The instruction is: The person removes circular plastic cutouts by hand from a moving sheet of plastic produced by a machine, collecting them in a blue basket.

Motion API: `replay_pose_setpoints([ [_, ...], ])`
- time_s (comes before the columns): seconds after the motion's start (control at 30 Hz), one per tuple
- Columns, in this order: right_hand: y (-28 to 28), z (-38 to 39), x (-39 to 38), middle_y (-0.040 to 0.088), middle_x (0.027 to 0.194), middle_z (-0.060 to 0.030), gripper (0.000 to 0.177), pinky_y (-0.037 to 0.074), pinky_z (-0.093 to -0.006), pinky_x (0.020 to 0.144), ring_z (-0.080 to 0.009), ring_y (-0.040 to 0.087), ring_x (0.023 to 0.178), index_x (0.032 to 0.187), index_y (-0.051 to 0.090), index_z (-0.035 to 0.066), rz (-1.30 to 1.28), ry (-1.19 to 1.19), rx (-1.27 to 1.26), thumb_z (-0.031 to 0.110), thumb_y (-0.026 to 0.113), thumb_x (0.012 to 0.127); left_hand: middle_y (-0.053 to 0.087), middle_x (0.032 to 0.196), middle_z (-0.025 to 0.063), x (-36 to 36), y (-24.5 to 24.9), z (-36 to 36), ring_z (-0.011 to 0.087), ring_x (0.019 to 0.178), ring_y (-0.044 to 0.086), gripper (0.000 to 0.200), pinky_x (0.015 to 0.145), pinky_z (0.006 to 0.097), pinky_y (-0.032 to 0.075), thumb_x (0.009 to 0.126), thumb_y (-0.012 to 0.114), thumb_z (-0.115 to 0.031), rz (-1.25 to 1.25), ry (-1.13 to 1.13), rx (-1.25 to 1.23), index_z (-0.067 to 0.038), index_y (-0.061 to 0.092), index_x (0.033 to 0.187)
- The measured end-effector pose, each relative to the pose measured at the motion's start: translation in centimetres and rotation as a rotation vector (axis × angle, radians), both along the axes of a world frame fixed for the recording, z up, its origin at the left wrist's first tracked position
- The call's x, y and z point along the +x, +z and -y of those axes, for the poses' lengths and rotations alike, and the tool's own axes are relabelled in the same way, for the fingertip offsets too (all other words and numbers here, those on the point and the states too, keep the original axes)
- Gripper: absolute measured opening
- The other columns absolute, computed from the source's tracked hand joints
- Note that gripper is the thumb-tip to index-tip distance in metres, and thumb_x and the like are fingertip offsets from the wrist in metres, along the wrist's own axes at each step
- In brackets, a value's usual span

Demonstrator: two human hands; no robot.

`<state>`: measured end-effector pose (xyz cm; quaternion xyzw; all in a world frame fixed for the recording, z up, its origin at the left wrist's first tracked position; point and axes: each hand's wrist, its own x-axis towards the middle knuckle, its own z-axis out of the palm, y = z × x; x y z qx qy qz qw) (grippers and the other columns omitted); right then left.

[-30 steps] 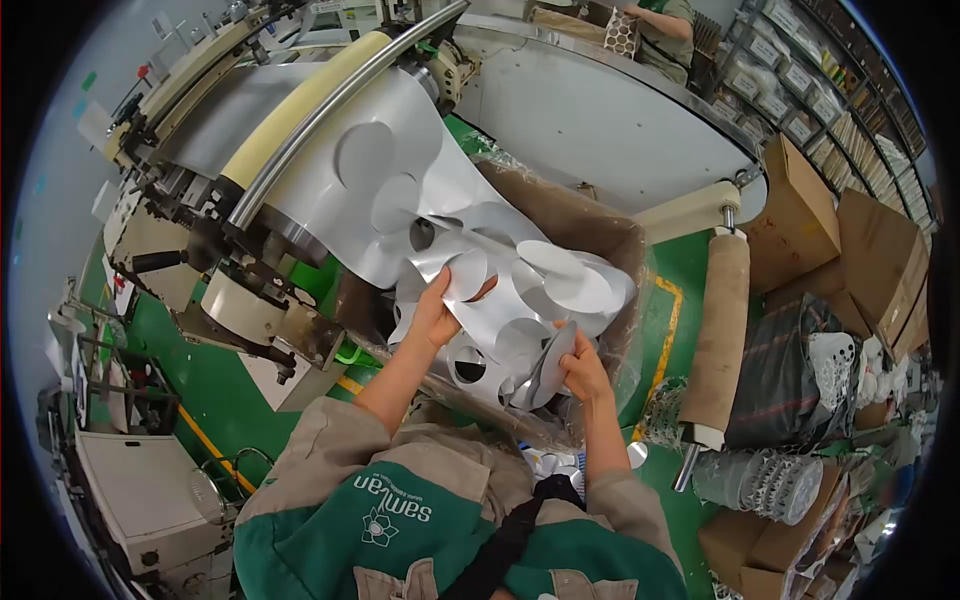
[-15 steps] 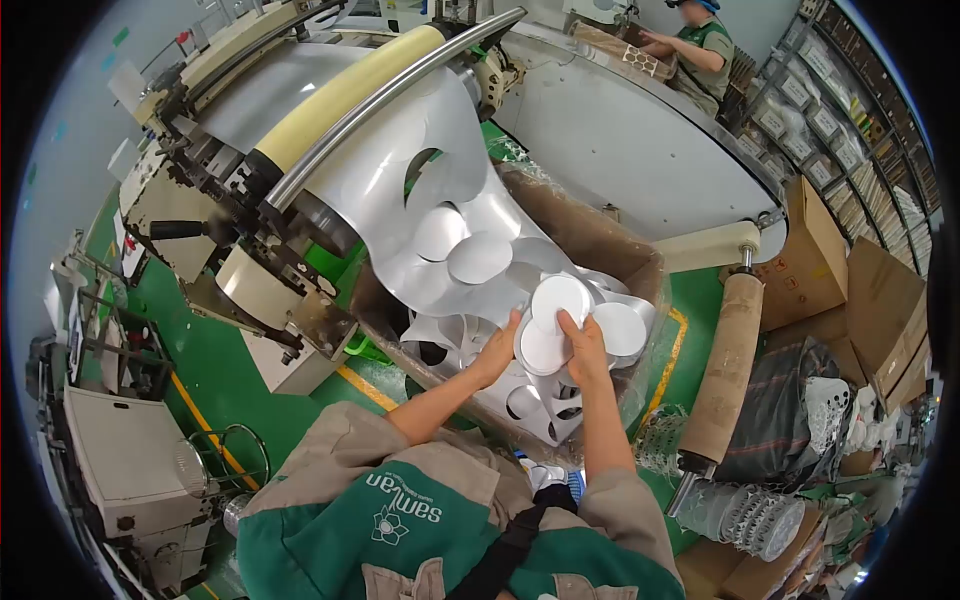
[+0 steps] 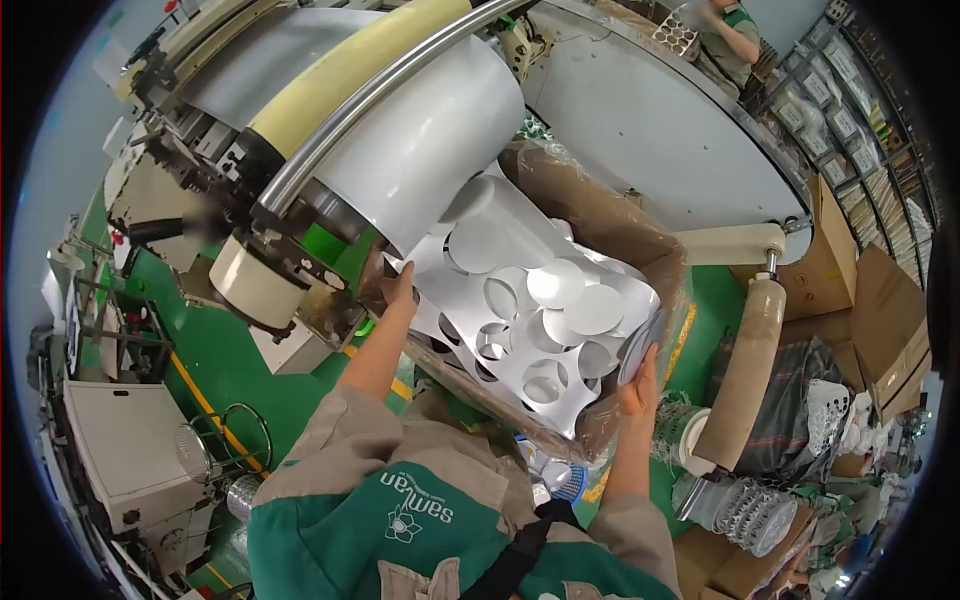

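Observation:
A shiny white sheet (image 3: 440,120) with round holes runs off the machine's roller and folds down into a lined cardboard box (image 3: 560,195). My left hand (image 3: 400,290) is closed at the sheet's left edge, beside the box's left corner; its fingers are partly hidden. At the box's right side, my right hand (image 3: 638,388) grips a small stack of round discs (image 3: 640,345), seen nearly edge-on. Several loose white discs (image 3: 594,309) lie on the punched sheet inside the box, between my hands.
A yellow roller (image 3: 350,70) and a steel bar (image 3: 400,85) cross the machine above the box. To the right hangs a brown-wrapped roll (image 3: 745,375) on an arm. Cardboard boxes (image 3: 885,330) stand farther right. Another person (image 3: 730,45) is at the back.
My hands have moved apart, left to the sheet's edge and right to the box's right side. The white discs held between them are now partly in the box. More sheet bulges below the roller.

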<state>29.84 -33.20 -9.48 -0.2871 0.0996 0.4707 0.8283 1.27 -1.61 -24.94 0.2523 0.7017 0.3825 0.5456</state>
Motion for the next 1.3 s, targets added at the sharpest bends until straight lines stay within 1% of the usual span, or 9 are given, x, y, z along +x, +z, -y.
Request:
replay_pose_setpoints([
  [0.17, 0.5, -5.0, -3.3, 0.059, 0.104, -0.0043, 0.033, 0.042, -0.0352, 0.091, -0.0189, 0.054, 0.098, 0.113, 0.05, 0.005, 0.218, 0.244, -0.152, 0.018, 0.059, 0.085, 0.049, 0.118, 0.0148, 1.2, -7.2, -4.1, 0.0287, 0.106, 0.049, 0.058, 0.088, 0.0377, 0.04, 0.069, 0.068, -0.02, -0.181, 0.025, 0.422, -0.004, 0.043, 0.118],
  [0.27, -0.7, -7.6, -4.8, 0.056, 0.109, -0.0059, 0.033, 0.039, -0.0354, 0.093, -0.0186, 0.052, 0.102, 0.114, 0.048, 0.002, 0.228, 0.326, -0.13, 0.012, 0.058, 0.084, 0.056, 0.102, 0.0122, 0.2, -3.8, -2.4, 0.0249, 0.097, 0.053, 0.046, 0.082, 0.0358, 0.042, 0.07, 0.066, -0.015, -0.686, -0.363, 0.57, -0.002, 0.05, 0.111],
  [0.43, -0.9, -9.6, -6.0, 0.059, 0.106, -0.0035, 0.031, 0.039, -0.0331, 0.091, -0.016, 0.053, 0.1, 0.111, 0.052, 0.006, 0.317, 0.4, -0.075, 0.015, 0.061, 0.083, 0.055, 0.099, 0.0117, 0.1, 3.8, 3.6, 0.0226, 0.095, 0.051, 0.055, 0.083, 0.0331, 0.041, 0.068, 0.07, -0.016, 0.173, -0.7, 0.192, 0.001, 0.046, 0.114],
  [0.53, -1.0, -10.0, -5.7, 0.055, 0.111, -0.0061, 0.036, 0.037, -0.0339, 0.094, -0.0175, 0.051, 0.105, 0.115, 0.047, 0.001, 0.258, 0.41, -0.039, 0.015, 0.059, 0.084, 0.035, 0.127, 0.02, 0.7, 10.3, 7.0, 0.0295, 0.114, 0.04, 0.102, 0.094, 0.0349, 0.035, 0.059, 0.08, -0.024, -0.395, -0.637, 0.727, 0.001, 0.014, 0.133],
  [0.67, -0.7, -12.0, -5.7, 0.051, 0.117, -0.0091, 0.041, 0.036, -0.0351, 0.095, -0.0202, 0.049, 0.108, 0.12, 0.042, -0.003, 0.275, 0.419, -0.011, 0.014, 0.057, 0.085, 0.046, 0.122, 0.0163, 2.5, 15.4, 6.8, 0.0252, 0.109, 0.047, 0.076, 0.091, 0.035, 0.038, 0.07, 0.072, -0.028, -0.179, -0.942, 0.602, 0.003, 0.033, 0.128],
  [0.8, 0.8, -14.3, -5.4, 0.054, 0.112, -0.0108, 0.043, 0.037, -0.0324, 0.091, -0.0194, 0.05, 0.103, 0.117, 0.046, -0.004, 0.523, 0.495, 0.032, 0.016, 0.062, 0.082, 0.059, 0.105, 0.0072, 6.3, 15.8, 9.7, 0.0158, 0.094, 0.057, 0.035, 0.084, 0.0298, 0.045, 0.09, 0.048, -0.024, 0.513, -0.671, 0.226, 0.001, 0.051, 0.115],
  [0.93, 2.0, -12.4, -4.7, 0.06, 0.097, -0.0103, 0.04, 0.044, -0.0289, 0.078, -0.0167, 0.056, 0.088, 0.107, 0.053, -0.006, 0.795, 0.57, -0.158, 0.015, 0.067, 0.076, 0.05, 0.121, 0.0065, 6.0, 16.7, 12.0, 0.016, 0.105, 0.052, 0.043, 0.09, 0.0318, 0.04, 0.093, 0.04, -0.03, 0.941, -0.717, -0.049, 0.0, 0.041, 0.124],
  [1.07, 1.2, -9.0, -4.5, 0.06, 0.094, -0.01, 0.043, 0.044, -0.028, 0.074, -0.015, 0.056, 0.084, 0.105, 0.054, -0.006, 0.81, 0.396, -0.235, 0.018, 0.07, 0.073, 0.047, 0.123, 0.006, 6.8, 18.0, 12.7, 0.0166, 0.11, 0.047, 0.048, 0.092, 0.0338, 0.038, 0.091, 0.043, -0.035, 0.854, -0.866, -0.05, -0.004, 0.037, 0.127],
  [1.3, 0.6, -4.0, 1.2, 0.055, 0.112, -0.0084, 0.041, 0.043, -0.0376, 0.091, -0.0205, 0.055, 0.101, 0.121, 0.043, 0.002, 0.487, 0.058, -0.079, 0.008, 0.058, 0.083, 0.057, 0.104, 0.0061, 7.2, 20.5, 8.1, 0.0149, 0.093, 0.056, 0.031, 0.075, 0.027, 0.046, 0.085, 0.058, -0.018, 0.691, -0.42, 0.357, -0.001, 0.051, 0.11],
])
